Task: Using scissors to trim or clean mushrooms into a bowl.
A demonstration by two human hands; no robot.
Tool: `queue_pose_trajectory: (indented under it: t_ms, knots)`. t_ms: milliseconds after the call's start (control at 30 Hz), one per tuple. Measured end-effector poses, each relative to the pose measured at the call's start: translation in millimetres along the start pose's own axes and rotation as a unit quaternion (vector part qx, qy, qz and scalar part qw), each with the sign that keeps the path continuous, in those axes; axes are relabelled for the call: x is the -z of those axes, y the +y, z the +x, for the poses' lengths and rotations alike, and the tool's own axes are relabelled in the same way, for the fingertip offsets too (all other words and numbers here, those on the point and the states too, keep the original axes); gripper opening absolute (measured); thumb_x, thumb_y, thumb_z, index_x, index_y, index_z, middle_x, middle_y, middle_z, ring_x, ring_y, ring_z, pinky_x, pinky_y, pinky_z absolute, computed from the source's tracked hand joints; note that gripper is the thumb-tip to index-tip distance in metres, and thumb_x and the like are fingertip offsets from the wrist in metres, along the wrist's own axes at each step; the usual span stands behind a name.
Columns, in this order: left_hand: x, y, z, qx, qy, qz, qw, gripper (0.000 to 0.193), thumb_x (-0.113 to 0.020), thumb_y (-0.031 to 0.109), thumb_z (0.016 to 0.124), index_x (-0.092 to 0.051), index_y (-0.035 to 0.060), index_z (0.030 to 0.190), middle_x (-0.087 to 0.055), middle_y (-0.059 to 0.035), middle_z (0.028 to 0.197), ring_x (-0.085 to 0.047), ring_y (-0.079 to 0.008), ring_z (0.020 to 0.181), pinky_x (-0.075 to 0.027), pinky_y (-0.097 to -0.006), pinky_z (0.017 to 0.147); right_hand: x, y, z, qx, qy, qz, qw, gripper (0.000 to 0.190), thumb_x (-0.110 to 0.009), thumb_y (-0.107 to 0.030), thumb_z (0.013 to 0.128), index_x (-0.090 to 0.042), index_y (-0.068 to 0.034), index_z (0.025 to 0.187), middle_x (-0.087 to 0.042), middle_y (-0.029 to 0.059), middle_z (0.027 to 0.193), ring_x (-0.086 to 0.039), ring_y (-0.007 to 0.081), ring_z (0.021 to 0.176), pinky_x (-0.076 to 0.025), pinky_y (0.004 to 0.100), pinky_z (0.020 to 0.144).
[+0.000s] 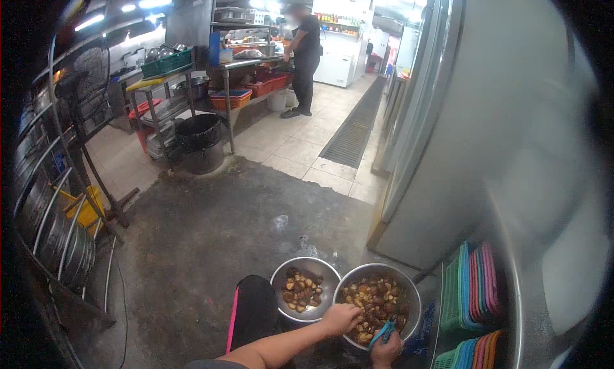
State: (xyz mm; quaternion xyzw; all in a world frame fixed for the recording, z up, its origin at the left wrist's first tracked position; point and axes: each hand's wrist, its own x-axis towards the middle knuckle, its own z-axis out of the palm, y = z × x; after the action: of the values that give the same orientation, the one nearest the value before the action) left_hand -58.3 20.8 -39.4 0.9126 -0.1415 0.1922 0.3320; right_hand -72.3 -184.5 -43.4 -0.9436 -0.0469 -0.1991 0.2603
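Observation:
Two round steel bowls stand side by side on the floor before me. The left steel bowl (277, 278) holds a smaller heap of brown mushrooms (301, 288). More mushrooms (379, 297), in what looks like liquid, lie in the right steel bowl (416, 302). My left hand (340, 318) reaches over the near left rim of the right bowl, its fingertips at the mushrooms; whether they grip one cannot be told. At that bowl's near right rim, my right hand (386, 348) is closed on a blue-handled tool (382, 332), perhaps scissors, whose blades are hard to make out.
Stacked colored plastic baskets (455, 292) stand at the right beside a tall pale cabinet (441, 129). A floor fan (86, 81) and metal rack are at left. Farther back are a lined bin (199, 143), a floor drain grate (352, 124) and a person (304, 52) at a counter.

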Motion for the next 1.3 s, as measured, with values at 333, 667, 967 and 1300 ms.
queue_pose_trajectory:
  t_ms: [333, 667, 967, 1300]
  knots:
    - [2.5, 1.4, -0.2, 0.011, -0.005, 0.001, 1.0, 0.02, -0.064, 0.026, 0.079, -0.058, 0.0087, 0.087, -0.059, -0.0091, 0.077, -0.06, -0.0293, 0.071, -0.049, -0.0399, 0.061, 7.5, -12.6, 2.2, 0.0, 0.006, 0.014, 1.0, 0.037, -0.072, -0.032, 0.071, -0.049, -0.003, 0.074, -0.051, 0.0155, 0.066, -0.048, 0.0388, 0.065, -0.034, 0.0463, 0.067]
    - [6.5, 3.4, 0.0, 0.007, -0.001, -0.004, 1.0, 0.02, -0.063, 0.026, 0.078, -0.058, 0.0092, 0.087, -0.058, -0.0088, 0.076, -0.06, -0.0291, 0.072, -0.049, -0.0401, 0.061, 5.6, -9.8, 1.2, -0.003, -0.01, -0.009, 1.0, 0.038, -0.073, -0.033, 0.071, -0.05, -0.003, 0.076, -0.051, 0.0153, 0.067, -0.049, 0.0387, 0.067, -0.033, 0.0452, 0.064]
    - [7.6, 5.3, 1.8, 0.005, 0.01, -0.007, 1.0, 0.018, -0.062, 0.025, 0.077, -0.061, 0.009, 0.085, -0.06, -0.0094, 0.076, -0.061, -0.0292, 0.07, -0.049, -0.0404, 0.06, 0.2, -4.0, 0.2, -0.007, 0.001, -0.013, 1.0, 0.041, -0.072, -0.037, 0.071, -0.05, -0.003, 0.074, -0.051, 0.0156, 0.066, -0.05, 0.0386, 0.068, -0.034, 0.0454, 0.067]
    - [3.5, 1.6, 1.1, 0.001, 0.015, 0.001, 1.0, 0.017, -0.061, 0.025, 0.078, -0.061, 0.0091, 0.085, -0.06, -0.0097, 0.074, -0.061, -0.0294, 0.068, -0.049, -0.0407, 0.058, 1.5, -5.3, 0.5, -0.011, 0.007, -0.012, 1.0, 0.041, -0.071, -0.039, 0.072, -0.05, -0.004, 0.073, -0.049, 0.0134, 0.063, -0.047, 0.0375, 0.064, -0.034, 0.0458, 0.068]
